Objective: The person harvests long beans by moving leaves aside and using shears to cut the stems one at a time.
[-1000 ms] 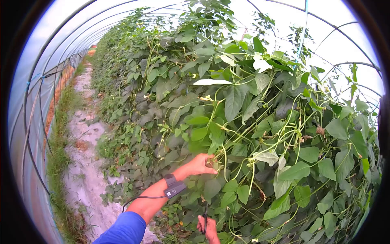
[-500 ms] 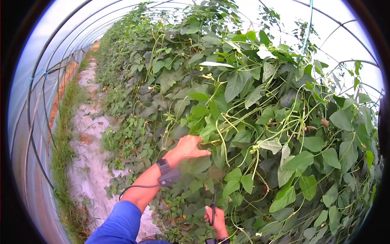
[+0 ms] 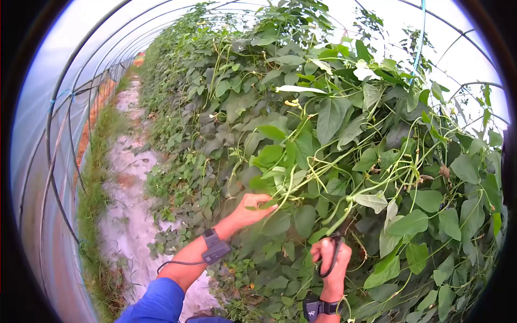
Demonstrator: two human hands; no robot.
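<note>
My left hand (image 3: 252,210) is closed at the edge of the foliage, with thumb and fingers pinched on green vine stems (image 3: 291,191) and leaves. Lower and to the right, my right hand (image 3: 331,261) is wrapped round black-handled scissors (image 3: 335,253). Their tips point up near a long green pod or stem (image 3: 340,215), and the blades are hard to make out. Above the hands, long thin pods and stems cross between broad leaves. Each wrist wears a dark strapped device (image 3: 215,247).
A dense wall of climbing plants (image 3: 215,118) fills the middle and right. On the left runs a pale covered path (image 3: 129,199) with grass (image 3: 97,204) beside it, then the plastic tunnel wall. A blue cord (image 3: 420,43) hangs at the upper right.
My right hand has risen and moved right with the scissors, closer to the stems. My left hand has closed on stems and sits slightly lower. The view has shifted a little.
</note>
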